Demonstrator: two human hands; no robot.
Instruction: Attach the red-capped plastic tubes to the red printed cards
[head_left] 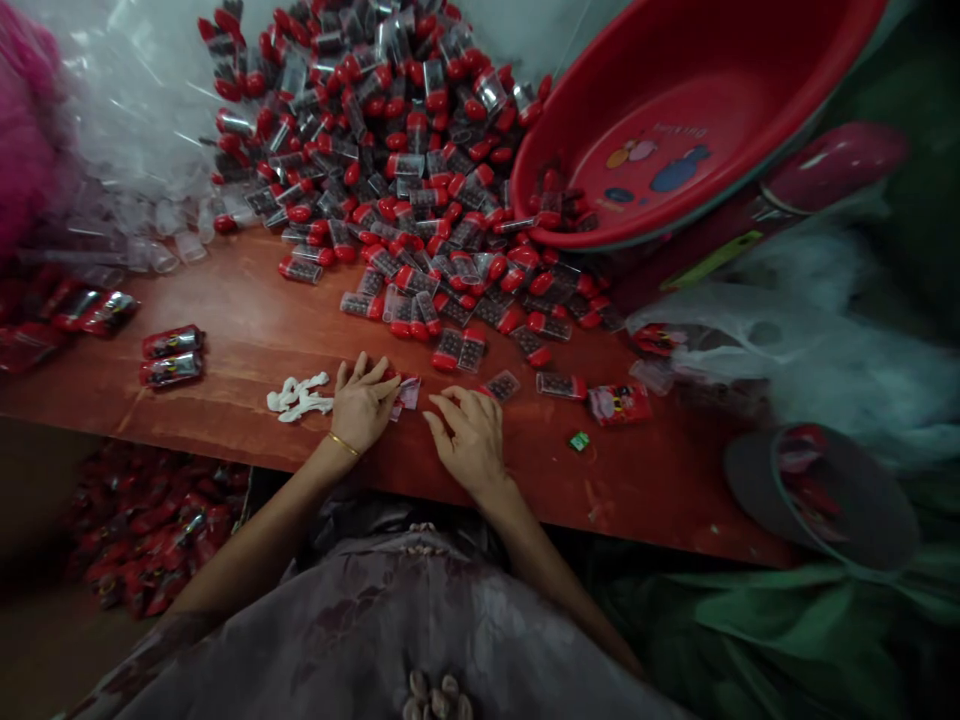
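My left hand (364,405), with a bracelet at the wrist, lies over a small pink-and-red printed wrapper (407,394) on the table. Its fingers are spread, and they cover part of the wrapper. Just to the right, my right hand (472,435) is held with loosely curved fingers, thumb and forefinger apart; I see nothing between them. A clear tube with dark beads (501,386) lies by its fingertips. White crumpled strips (300,396) lie left of my left hand. Right of my right hand are a red-capped tube (560,386) and a red printed packet (619,403).
A large heap of red-capped tubes (405,160) covers the table's back. A red basin (525,200) leans at the back right. Two wrapped tubes (172,357) lie left, near clear empty tubes (161,250). A grey container (885,510) stands right; many red packets (157,530) are below the table.
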